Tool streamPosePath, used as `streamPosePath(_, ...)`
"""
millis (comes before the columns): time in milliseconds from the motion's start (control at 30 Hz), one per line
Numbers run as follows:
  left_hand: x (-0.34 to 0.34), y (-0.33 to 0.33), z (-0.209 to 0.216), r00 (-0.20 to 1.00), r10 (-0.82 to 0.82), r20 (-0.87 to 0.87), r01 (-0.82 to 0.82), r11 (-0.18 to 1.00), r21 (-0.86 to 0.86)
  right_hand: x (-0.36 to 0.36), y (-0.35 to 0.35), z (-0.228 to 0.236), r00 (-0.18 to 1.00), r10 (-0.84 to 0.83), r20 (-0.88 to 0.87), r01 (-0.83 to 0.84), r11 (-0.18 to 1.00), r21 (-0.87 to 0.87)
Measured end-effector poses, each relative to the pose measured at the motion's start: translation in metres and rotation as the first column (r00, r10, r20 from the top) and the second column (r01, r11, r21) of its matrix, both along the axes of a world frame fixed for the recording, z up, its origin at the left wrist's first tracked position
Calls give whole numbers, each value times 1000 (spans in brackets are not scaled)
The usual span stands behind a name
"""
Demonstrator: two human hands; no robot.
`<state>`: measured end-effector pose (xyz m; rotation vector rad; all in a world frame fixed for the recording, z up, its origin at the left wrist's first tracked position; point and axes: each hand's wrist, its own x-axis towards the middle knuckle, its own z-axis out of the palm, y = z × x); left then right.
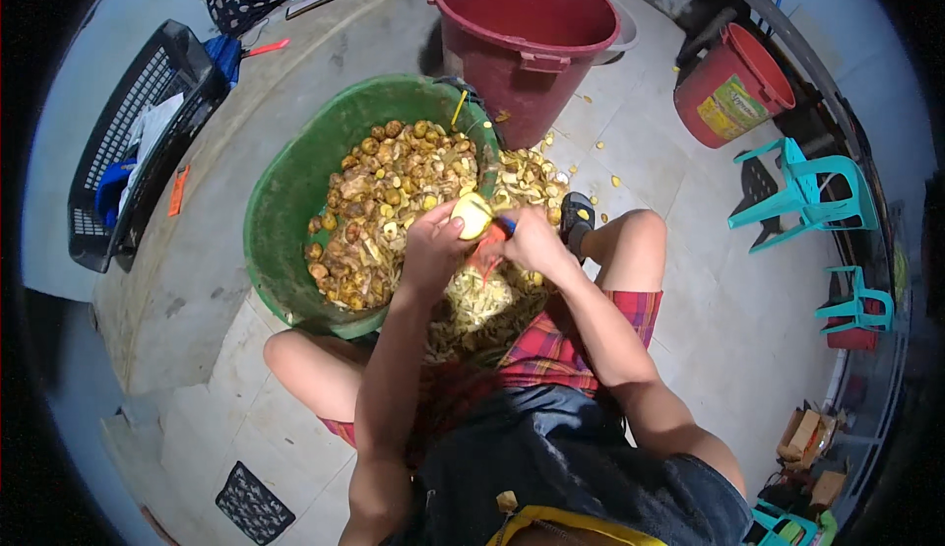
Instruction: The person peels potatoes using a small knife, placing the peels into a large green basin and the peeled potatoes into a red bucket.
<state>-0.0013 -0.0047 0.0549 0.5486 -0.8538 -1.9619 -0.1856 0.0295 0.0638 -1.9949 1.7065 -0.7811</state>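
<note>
My left hand (pixel 436 242) is wrapped round a pale yellow potato (pixel 472 215), largely bare of skin. Close on its right, my right hand (pixel 533 242) grips an orange peeler (pixel 488 247) near the potato's side; whether the blade touches it I cannot tell. Under both hands lies a heap of thin peel strips (pixel 479 302), between my legs. A green tub (pixel 279 187) to the left holds several brown-skinned potatoes (pixel 395 129), mixed with peelings. A yellow stick-like piece (pixel 459 110) leans at the tub's far rim.
Beyond the green tub stands a large dark red bin (pixel 512 93). A smaller red bucket (pixel 719 103) and turquoise stools (pixel 817 192) are at the right. A black crate (pixel 128 142) sits at the far left. Peel scraps (pixel 616 181) dot the tiled floor.
</note>
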Motion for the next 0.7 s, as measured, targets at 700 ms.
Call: streamPosePath(700,5,-1,-4,999,44,2,-44,996,73,18,12,19,988,-135,-79,129,989,-75)
